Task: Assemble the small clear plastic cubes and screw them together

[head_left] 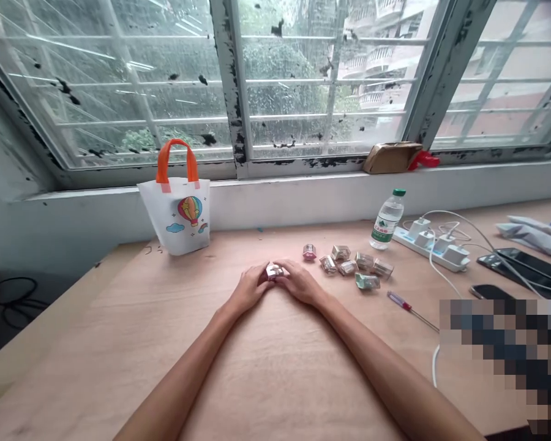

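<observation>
Both my hands meet over the middle of the wooden table (pixel 252 367). Between them is a small, clear, shiny packet (pixel 274 271) with pinkish parts. My left hand (pixel 251 286) has its fingers curled round the packet's left side, while my right hand (pixel 299 283) grips it from the right. Just beyond my right hand lies a similar pink packet (pixel 309 252). Several more small packets (pixel 348 267) are grouped to its right, one of them green (pixel 367 282) at the near side. A white bag (pixel 179 214) with orange handles and a balloon print stands at the back left.
Right of the packets are a water bottle (pixel 387 220), a power strip (pixel 434 248) with white cables, a screwdriver (pixel 400 301) and dark phones (pixel 493 292). A brown box (pixel 392 158) and a red object (pixel 425 160) sit on the windowsill. The lower right is pixelated.
</observation>
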The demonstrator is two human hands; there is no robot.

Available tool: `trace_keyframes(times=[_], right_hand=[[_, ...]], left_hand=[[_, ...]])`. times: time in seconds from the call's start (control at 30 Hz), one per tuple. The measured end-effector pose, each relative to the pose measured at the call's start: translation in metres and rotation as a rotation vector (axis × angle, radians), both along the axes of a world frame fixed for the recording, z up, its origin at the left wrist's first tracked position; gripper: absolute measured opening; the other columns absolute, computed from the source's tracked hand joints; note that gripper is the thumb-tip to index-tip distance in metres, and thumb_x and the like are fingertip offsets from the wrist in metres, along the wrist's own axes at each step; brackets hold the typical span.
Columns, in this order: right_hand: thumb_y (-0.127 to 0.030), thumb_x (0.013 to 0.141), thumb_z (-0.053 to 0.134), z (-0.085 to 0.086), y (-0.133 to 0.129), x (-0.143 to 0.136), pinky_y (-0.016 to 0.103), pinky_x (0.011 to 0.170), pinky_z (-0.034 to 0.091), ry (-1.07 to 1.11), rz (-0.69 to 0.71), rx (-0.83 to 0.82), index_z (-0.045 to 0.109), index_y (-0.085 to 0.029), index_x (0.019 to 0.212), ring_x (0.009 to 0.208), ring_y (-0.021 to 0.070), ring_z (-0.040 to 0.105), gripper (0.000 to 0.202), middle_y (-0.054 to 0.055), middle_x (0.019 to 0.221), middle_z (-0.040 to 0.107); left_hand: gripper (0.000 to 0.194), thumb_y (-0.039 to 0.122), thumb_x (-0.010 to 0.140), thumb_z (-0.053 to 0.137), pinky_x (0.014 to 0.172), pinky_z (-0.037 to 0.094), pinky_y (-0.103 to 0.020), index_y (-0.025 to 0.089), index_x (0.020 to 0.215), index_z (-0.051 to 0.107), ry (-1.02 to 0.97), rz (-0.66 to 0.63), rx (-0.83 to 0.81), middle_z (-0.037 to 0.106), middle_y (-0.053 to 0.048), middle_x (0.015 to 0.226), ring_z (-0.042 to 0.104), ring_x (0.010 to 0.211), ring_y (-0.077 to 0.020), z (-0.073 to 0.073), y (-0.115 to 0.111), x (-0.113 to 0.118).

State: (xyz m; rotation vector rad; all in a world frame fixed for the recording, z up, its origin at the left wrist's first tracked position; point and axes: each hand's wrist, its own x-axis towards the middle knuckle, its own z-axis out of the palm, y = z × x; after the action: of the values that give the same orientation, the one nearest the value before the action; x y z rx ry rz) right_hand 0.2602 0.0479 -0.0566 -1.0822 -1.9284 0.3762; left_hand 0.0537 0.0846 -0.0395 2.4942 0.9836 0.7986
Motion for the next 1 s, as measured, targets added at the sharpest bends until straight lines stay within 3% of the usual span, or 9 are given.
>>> trace_keyframes(times=[0.07,0.17,0.3,0.43,0.53,0.63,0.77,0.87,1.0], right_hand=[[-0.026,0.091,0.068,0.001,0.000,0.001,0.045,0.111,0.048,0.079,0.021,-0.044,0.055,-0.024,0.143,0.129,0.0265,0.061,0.054,0.013,0.139,0.064],[-0.027,0.090,0.069,0.001,0.000,0.002,0.043,0.104,0.053,0.189,0.069,-0.116,0.060,-0.022,0.136,0.119,0.0254,0.067,0.047,0.012,0.131,0.069],[-0.032,0.088,0.071,0.001,0.002,0.002,0.041,0.101,0.055,0.300,0.129,-0.183,0.065,-0.022,0.128,0.114,0.0246,0.069,0.042,0.009,0.127,0.071],[-0.035,0.084,0.075,-0.002,0.005,0.005,0.041,0.100,0.055,0.357,0.132,-0.216,0.068,-0.022,0.122,0.114,0.0253,0.069,0.041,0.008,0.123,0.072],[-0.039,0.085,0.072,-0.006,0.009,0.010,0.042,0.098,0.056,0.406,0.056,-0.226,0.066,-0.020,0.124,0.112,0.0251,0.069,0.043,0.011,0.126,0.071],[-0.044,0.086,0.070,-0.011,0.011,0.015,0.042,0.095,0.057,0.450,-0.025,-0.233,0.062,-0.020,0.129,0.109,0.0245,0.069,0.050,0.014,0.128,0.069],[-0.049,0.082,0.074,-0.014,0.010,0.016,0.041,0.089,0.059,0.474,-0.111,-0.220,0.058,-0.018,0.130,0.106,0.0256,0.070,0.059,0.016,0.123,0.070],[-0.050,0.082,0.073,-0.012,0.007,0.014,0.039,0.084,0.057,0.445,-0.150,-0.196,0.062,-0.018,0.125,0.107,0.0265,0.068,0.055,0.015,0.120,0.071],[-0.050,0.085,0.069,-0.008,0.002,0.012,0.036,0.079,0.054,0.379,-0.178,-0.157,0.070,-0.019,0.121,0.108,0.0267,0.065,0.047,0.014,0.122,0.070]], left_hand=[[0.056,0.031,0.092,0.063,0.104,0.054,-0.043,0.019,0.145,0.050,-0.128,-0.085,-0.181,0.065,-0.013,0.139,0.066,0.123,-0.0267,0.004,0.002,-0.004],[0.053,0.034,0.089,0.066,0.102,0.055,-0.043,0.018,0.139,0.055,-0.327,-0.200,-0.461,0.065,-0.014,0.139,0.067,0.121,-0.0277,0.014,-0.003,-0.006],[0.045,0.036,0.090,0.066,0.101,0.055,-0.044,0.018,0.131,0.063,-0.323,-0.236,-0.497,0.066,-0.013,0.137,0.064,0.126,-0.0312,0.028,-0.013,-0.004],[0.039,0.035,0.091,0.063,0.101,0.055,-0.042,0.018,0.126,0.066,-0.279,-0.193,-0.418,0.071,-0.012,0.129,0.066,0.120,-0.0293,0.029,-0.012,-0.005],[0.035,0.036,0.091,0.063,0.102,0.054,-0.042,0.016,0.120,0.065,-0.330,-0.077,-0.326,0.073,-0.012,0.121,0.068,0.113,-0.0259,0.021,-0.004,-0.008],[0.031,0.035,0.092,0.062,0.100,0.055,-0.041,0.016,0.116,0.065,-0.336,-0.046,-0.294,0.073,-0.010,0.113,0.069,0.106,-0.0233,0.014,0.000,-0.011],[0.039,0.034,0.095,0.059,0.095,0.056,-0.038,0.018,0.130,0.061,-0.324,0.011,-0.233,0.063,-0.012,0.120,0.065,0.105,-0.0217,0.010,-0.003,-0.011],[0.047,0.036,0.098,0.056,0.101,0.054,-0.040,0.020,0.142,0.054,-0.260,0.064,-0.091,0.055,-0.013,0.127,0.060,0.113,-0.0232,0.010,-0.009,-0.010],[0.036,0.034,0.104,0.047,0.105,0.050,-0.042,0.020,0.134,0.061,-0.037,0.086,0.158,0.059,-0.012,0.117,0.059,0.113,-0.0247,0.012,-0.015,-0.006]])
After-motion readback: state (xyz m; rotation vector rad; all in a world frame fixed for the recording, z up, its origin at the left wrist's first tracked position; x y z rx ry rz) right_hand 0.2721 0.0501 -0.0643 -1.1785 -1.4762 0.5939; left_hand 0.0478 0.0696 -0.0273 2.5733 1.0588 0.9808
